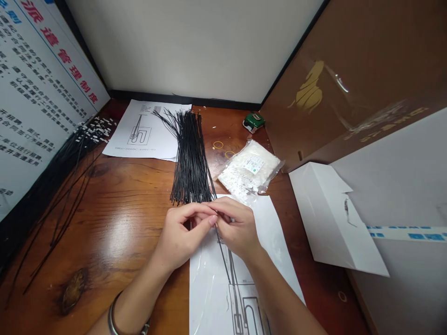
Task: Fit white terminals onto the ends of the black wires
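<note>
My left hand [183,232] and my right hand [237,225] meet at the table's middle, fingers pinched together on a thin black wire [223,260] that runs down over a white drawing sheet [272,242]. Both hands are closed on it near its top end. Just beyond my fingertips lies a bundle of black wires [190,158], fanned out toward the back wall. A clear bag of small white parts [249,172] sits right of the bundle.
A second drawing sheet [148,130] lies at the back left. More black wires with white ends [77,149] lie along the left wall poster. A green tape measure [253,122], rubber bands [218,144] and a white box flap [331,218] are at the right.
</note>
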A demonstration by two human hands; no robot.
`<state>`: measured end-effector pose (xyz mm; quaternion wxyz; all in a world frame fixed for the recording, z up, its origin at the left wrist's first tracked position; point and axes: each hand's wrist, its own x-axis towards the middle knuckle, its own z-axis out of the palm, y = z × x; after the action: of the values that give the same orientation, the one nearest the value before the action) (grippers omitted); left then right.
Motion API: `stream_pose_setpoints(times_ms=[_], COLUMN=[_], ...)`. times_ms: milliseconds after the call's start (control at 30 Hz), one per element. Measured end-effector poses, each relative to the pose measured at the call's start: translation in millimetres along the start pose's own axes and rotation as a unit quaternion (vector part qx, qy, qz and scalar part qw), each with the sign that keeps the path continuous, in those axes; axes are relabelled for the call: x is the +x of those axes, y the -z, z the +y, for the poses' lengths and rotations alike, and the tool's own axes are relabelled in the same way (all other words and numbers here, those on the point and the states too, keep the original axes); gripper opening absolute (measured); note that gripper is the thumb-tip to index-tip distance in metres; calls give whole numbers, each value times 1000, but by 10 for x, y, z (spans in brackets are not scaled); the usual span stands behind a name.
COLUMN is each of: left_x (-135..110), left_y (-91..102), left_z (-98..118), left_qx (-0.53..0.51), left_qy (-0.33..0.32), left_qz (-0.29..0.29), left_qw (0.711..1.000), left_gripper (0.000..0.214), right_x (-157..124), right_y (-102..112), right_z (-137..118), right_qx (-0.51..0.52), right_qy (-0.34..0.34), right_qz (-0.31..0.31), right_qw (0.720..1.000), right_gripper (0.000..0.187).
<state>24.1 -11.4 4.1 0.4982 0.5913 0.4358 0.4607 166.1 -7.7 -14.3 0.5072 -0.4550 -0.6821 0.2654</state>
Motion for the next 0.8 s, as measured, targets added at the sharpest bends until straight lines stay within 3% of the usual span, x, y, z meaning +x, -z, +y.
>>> stream_pose_setpoints(times_ms=[133,367,533,667,800], left_x=[-12,-11,5,-26,-46], left_y=[7,52,17,26,58], left_z=[-2,5,15,14,15], left_qx=[-14,-129,-81,-44,-28], left_qy=[8,22,47,23,6], left_qz=[-18,-54,-47,-70,-111], left_qw=[1000,990,994,996,993], left_gripper=[6,6,8,4,10], right_x=[-5,5,-2,-11,-11], right_y=[-5,-20,-8,-18,-37], right_z=[8,-9,-5,13,12], right_qx=[-5,-9,11,-7,-31], right_qy=[-3,-14,2,-6,-46], right_qz=[-1,33,5,29,53], right_qw=[1000,999,1000,1000,997], right_gripper=[30,24,25,28,18])
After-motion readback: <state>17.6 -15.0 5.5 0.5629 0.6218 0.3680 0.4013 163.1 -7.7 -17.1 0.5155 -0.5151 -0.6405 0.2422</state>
